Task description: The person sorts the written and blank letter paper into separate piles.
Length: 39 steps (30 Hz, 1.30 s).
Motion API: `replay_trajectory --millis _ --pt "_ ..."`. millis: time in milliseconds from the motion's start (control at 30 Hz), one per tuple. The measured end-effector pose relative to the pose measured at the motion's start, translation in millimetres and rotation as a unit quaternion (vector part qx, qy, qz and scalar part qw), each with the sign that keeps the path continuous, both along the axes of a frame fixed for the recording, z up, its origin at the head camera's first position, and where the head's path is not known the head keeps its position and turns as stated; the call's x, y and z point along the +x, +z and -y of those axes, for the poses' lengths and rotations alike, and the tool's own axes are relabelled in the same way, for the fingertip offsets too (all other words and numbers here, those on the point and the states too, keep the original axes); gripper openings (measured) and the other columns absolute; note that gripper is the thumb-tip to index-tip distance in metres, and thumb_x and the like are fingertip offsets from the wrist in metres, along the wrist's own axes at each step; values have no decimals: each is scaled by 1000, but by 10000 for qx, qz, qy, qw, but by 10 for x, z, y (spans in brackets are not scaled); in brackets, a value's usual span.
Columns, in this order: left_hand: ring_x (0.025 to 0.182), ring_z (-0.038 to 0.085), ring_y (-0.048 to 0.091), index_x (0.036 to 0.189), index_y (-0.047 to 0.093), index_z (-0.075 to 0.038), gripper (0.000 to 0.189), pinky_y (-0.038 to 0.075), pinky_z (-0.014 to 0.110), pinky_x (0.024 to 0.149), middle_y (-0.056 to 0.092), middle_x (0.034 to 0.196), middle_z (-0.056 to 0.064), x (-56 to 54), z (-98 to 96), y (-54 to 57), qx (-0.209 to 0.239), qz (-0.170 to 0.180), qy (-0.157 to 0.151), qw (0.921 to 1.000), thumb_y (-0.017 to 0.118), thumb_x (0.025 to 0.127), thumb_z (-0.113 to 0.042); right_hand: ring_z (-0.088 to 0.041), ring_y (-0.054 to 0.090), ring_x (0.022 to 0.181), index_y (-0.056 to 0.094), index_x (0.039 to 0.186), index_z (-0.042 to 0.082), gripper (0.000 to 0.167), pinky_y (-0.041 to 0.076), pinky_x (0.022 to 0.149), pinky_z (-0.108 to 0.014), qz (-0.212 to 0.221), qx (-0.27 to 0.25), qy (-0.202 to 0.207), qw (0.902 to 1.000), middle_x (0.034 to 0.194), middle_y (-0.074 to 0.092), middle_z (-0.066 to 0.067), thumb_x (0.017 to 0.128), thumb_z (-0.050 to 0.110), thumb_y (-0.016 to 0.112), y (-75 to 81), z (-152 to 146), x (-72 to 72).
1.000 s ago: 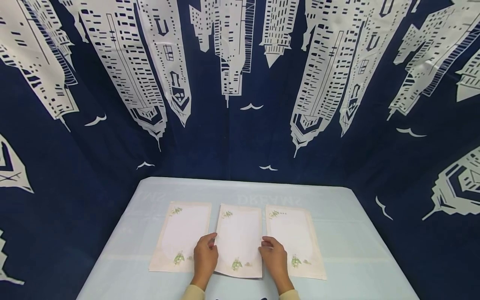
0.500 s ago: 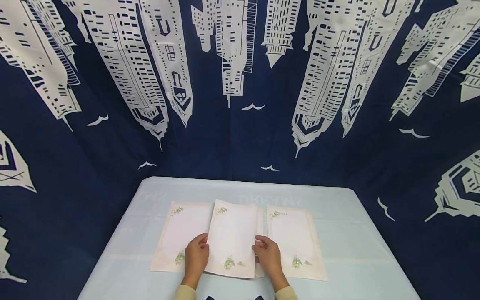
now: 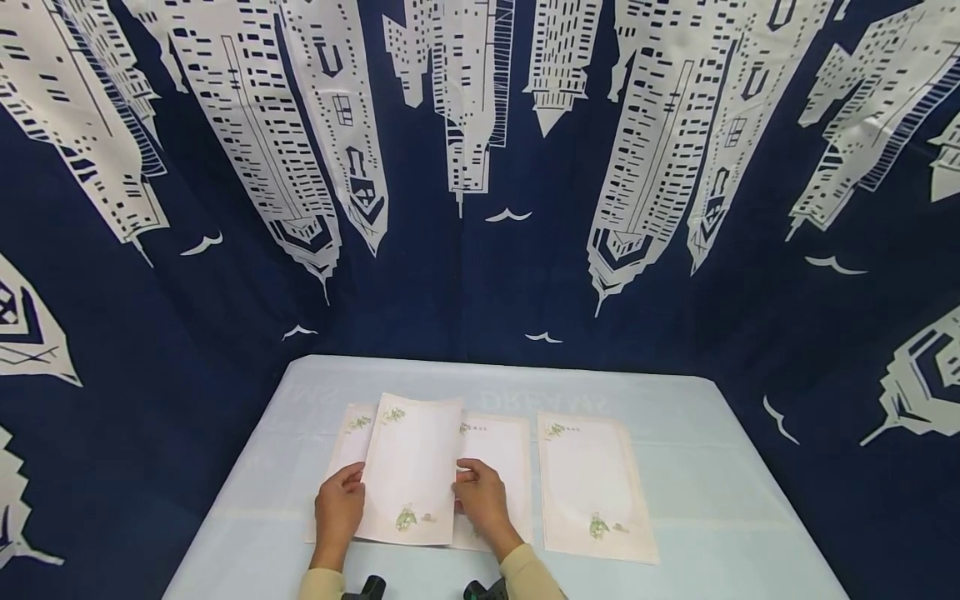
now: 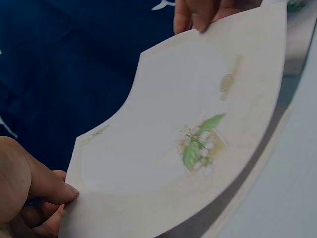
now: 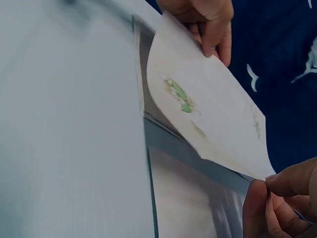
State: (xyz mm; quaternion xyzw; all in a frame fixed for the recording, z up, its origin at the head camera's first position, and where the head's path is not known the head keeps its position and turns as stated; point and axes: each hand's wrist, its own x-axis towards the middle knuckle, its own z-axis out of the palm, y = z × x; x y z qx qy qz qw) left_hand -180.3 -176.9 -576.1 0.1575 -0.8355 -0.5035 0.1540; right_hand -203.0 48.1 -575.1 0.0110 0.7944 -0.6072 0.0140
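Note:
A pale stationery sheet (image 3: 412,471) with a cream border and printed green-leaved white flowers is held up off the table. My left hand (image 3: 340,504) pinches its left edge, and my right hand (image 3: 482,500) pinches the right edge. In the left wrist view the sheet (image 4: 158,129) bows between both hands. Beneath it, mostly covered, lies the left paper (image 3: 348,442). The middle paper (image 3: 498,450) shows partly behind my right hand. Under the lifted sheet, the right wrist view shows paper edges (image 5: 141,79) near the table.
A third matching paper (image 3: 592,483) lies on the right of the table. The table (image 3: 720,500) wears a pale blue cover. A navy curtain (image 3: 495,275) with white skyscrapers and birds hangs behind it. Dark devices (image 3: 483,590) sit near the wrists.
Both hands have lifted the sheet from the middle paper and carried it left over the left paper. Another similar sheet is uncovered in the middle. The right paper has stayed put.

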Motion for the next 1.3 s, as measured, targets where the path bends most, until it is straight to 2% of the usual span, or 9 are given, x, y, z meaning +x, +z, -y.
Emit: replay_trajectory --millis 167,267,367,533,867,1167,1300 --pt "93 40 69 115 69 12 30 57 40 74 70 103 27 -24 201 34 -182 114 191 9996 59 87 11 -10 63 60 67 117 -7 34 57 53 -26 -162 38 187 9997 82 65 -10 82 -9 66 -48 241 -40" --pt "94 42 68 116 68 13 30 57 48 77 69 104 28 -24 285 34 -274 182 250 9991 58 87 11 -9 62 58 67 117 -7 34 56 53 -24 -190 109 254 9994 81 63 -6 83 -11 66 -73 355 -56" --pt "94 42 68 116 67 13 30 57 50 78 69 105 29 -23 350 20 -341 221 287 9988 57 88 10 -8 61 57 67 116 -7 34 56 52 -24 -259 209 296 9990 79 62 0 83 -13 66 -90 441 -69" --pt "92 43 68 115 67 14 31 56 49 75 69 103 30 -24 416 -14 -460 233 408 9978 54 87 9 -8 61 56 66 115 -8 34 55 52 -23 -291 412 422 9978 79 62 1 82 -13 65 -81 513 -75" --pt "97 49 63 116 64 19 33 50 59 83 67 102 34 -22 400 -50 -978 120 696 9927 56 84 13 -8 60 56 66 119 -7 30 51 52 -24 -20 834 738 9938 80 61 4 89 -4 65 -63 501 -77" --pt "103 53 60 113 65 17 33 47 61 88 65 104 34 3 366 -34 -1222 57 1094 9864 61 81 10 -11 62 59 69 110 -5 21 54 54 -26 38 543 704 9960 86 64 1 90 2 66 -22 349 -45" --pt "100 49 62 115 65 14 34 48 59 86 65 103 31 18 290 -11 -1158 42 1074 9874 67 82 6 -13 62 60 70 108 -5 19 54 55 -27 -63 552 519 9971 87 65 -2 91 3 67 -27 169 -25"
